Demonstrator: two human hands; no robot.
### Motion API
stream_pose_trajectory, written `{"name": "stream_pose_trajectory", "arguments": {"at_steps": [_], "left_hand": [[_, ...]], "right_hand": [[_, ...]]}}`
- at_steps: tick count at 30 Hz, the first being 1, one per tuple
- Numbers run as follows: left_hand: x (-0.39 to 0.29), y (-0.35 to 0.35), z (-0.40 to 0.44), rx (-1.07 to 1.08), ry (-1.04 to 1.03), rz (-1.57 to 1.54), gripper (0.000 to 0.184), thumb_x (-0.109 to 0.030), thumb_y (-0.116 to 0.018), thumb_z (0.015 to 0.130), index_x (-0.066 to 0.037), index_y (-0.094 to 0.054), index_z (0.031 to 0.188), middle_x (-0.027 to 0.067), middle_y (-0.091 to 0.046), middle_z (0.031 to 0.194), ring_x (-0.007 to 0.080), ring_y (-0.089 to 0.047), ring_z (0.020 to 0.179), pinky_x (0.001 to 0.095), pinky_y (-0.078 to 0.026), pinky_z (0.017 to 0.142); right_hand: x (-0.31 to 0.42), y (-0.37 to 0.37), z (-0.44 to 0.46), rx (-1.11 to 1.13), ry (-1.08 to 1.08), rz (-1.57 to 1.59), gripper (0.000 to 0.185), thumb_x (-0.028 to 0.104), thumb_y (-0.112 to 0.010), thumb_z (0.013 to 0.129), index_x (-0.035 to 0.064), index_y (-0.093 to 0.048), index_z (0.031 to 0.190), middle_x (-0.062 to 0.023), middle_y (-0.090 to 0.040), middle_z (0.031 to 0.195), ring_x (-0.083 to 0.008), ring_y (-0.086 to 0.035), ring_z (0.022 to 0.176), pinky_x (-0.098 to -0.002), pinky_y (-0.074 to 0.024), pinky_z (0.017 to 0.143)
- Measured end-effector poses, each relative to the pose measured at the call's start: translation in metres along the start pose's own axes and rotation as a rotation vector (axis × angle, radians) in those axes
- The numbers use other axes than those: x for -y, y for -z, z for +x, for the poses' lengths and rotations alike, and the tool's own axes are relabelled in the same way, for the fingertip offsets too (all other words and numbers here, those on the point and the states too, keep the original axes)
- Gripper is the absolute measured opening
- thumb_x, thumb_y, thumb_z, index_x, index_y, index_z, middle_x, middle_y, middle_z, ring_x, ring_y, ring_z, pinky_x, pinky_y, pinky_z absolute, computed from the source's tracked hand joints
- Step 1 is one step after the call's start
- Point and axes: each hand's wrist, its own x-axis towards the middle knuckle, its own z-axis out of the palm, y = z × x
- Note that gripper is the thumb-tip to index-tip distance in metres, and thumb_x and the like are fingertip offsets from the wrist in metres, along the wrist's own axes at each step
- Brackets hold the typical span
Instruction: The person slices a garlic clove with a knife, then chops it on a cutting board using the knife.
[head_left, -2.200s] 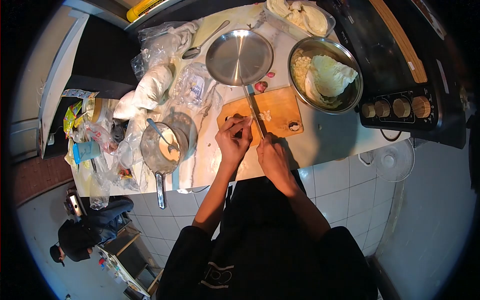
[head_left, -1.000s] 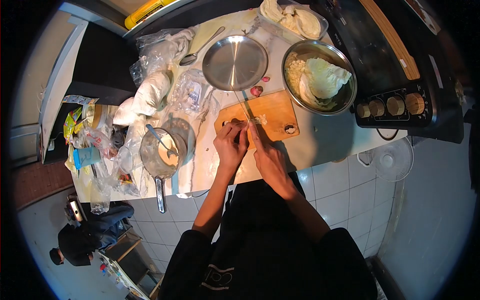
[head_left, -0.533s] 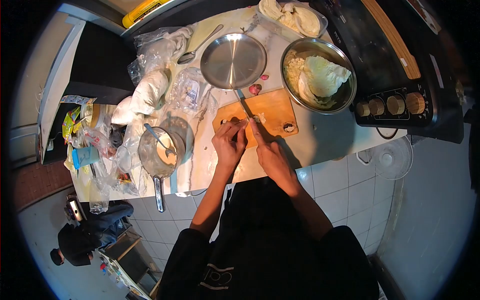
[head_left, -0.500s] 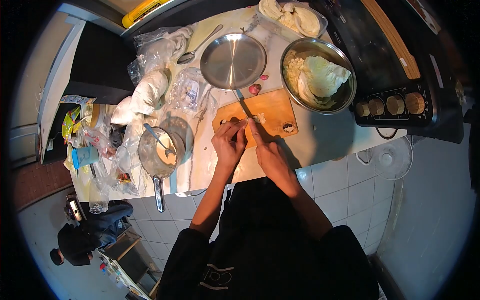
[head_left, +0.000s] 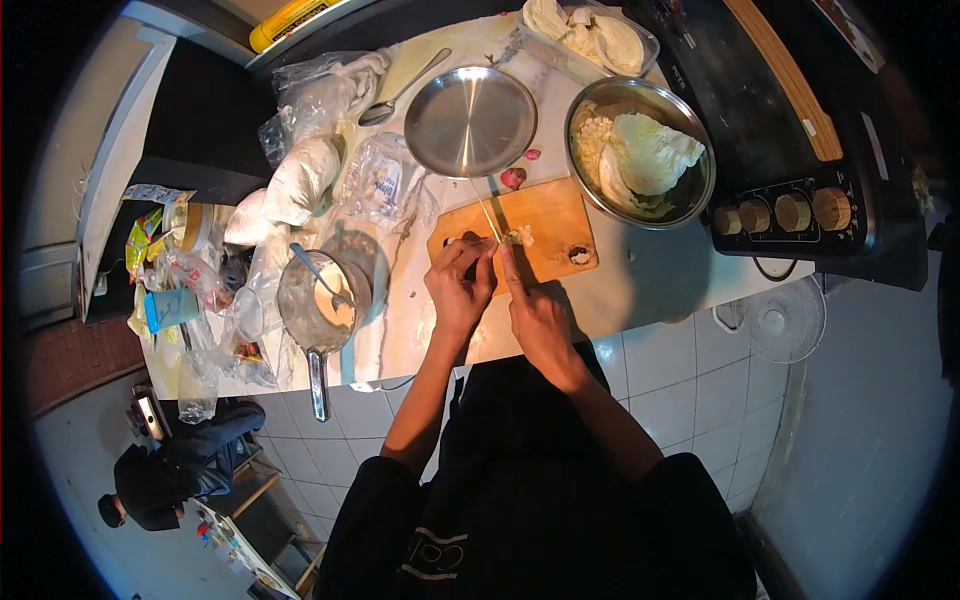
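Note:
On the wooden cutting board (head_left: pixel 560 215), my right hand (head_left: pixel 543 325) is closed round a knife (head_left: pixel 489 212), its index finger stretched along the top. The narrow blade points away from me toward the steel plate. Close against the blade's left side, my left hand (head_left: pixel 460 290) has its fingers bent and pinched together; what they hold is hidden. Small pale chopped pieces (head_left: pixel 523 236) lie just right of the blade. Another pale bit (head_left: pixel 579 257) sits near the board's right corner. Two small red shallots (head_left: pixel 513 178) rest beyond the board.
A round steel plate (head_left: pixel 470 120) lies behind the board. To the right stands a steel bowl (head_left: pixel 709 165) with cabbage leaves, beside a black stove (head_left: pixel 790 235). A saucepan (head_left: pixel 317 352) with a spoon, plastic bags (head_left: pixel 375 185) and a spoon (head_left: pixel 405 88) are leftward. Another person (head_left: pixel 160 480) is at lower left.
The knife blade has turned slightly and now catches the light. Both hands stay in nearly the same place on the board. The view has shifted a little.

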Motion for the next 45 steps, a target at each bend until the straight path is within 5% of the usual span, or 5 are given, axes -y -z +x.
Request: {"name": "stream_pose_trajectory", "arguments": {"at_steps": [18,20,27,39,45], "left_hand": [[-0.001,0.000,0.000,-0.013,0.009,-0.002,0.016,0.002,-0.067,0.078,-0.003,-0.075,0.091,0.0109,-0.068,0.080,0.0271,-0.066,0.072,0.0336,-0.052,0.066],[-0.001,-0.001,0.001,-0.020,0.002,-0.016,0.016,0.002,-0.068,0.078,-0.003,-0.075,0.091,0.0109,-0.068,0.080,0.0270,-0.066,0.073,0.0335,-0.052,0.066],[-0.001,0.000,0.000,-0.017,0.017,-0.041,0.016,0.002,-0.068,0.078,-0.003,-0.076,0.091,0.0104,-0.068,0.082,0.0269,-0.067,0.075,0.0333,-0.052,0.067],[-0.001,0.000,0.001,-0.004,0.010,0.003,0.016,0.002,-0.068,0.078,-0.003,-0.075,0.091,0.0112,-0.068,0.080,0.0267,-0.066,0.071,0.0328,-0.052,0.064],[0.002,-0.001,0.000,-0.037,-0.005,-0.038,0.015,0.003,-0.068,0.078,-0.003,-0.076,0.090,0.0110,-0.067,0.078,0.0262,-0.066,0.069,0.0330,-0.052,0.063]], "right_hand": [[0.004,0.027,0.011,0.228,-0.136,0.148,0.083,-0.006,-0.053,0.080,0.0108,-0.023,0.155,-0.0289,-0.063,0.084,-0.0444,-0.063,0.067,-0.0513,-0.0503,0.061],[-0.006,0.006,0.004,-0.060,0.066,0.162,0.084,-0.007,-0.055,0.078,0.0099,-0.025,0.155,-0.0261,-0.063,0.080,-0.0426,-0.062,0.064,-0.0495,-0.0503,0.059],[-0.005,0.002,0.003,-0.066,0.078,0.078,0.085,-0.007,-0.057,0.077,0.0094,-0.026,0.155,-0.0235,-0.062,0.073,-0.0385,-0.060,0.059,-0.0472,-0.0495,0.055],[0.004,0.024,0.012,0.146,-0.099,0.097,0.082,0.001,-0.053,0.089,0.0252,-0.016,0.158,-0.0279,-0.058,0.067,-0.0460,-0.060,0.066,-0.0547,-0.0477,0.065],[0.022,0.011,0.004,0.153,-0.095,-0.118,0.081,-0.001,-0.055,0.084,0.0139,-0.022,0.156,-0.0247,-0.061,0.069,-0.0398,-0.065,0.063,-0.0492,-0.0524,0.059]]}}
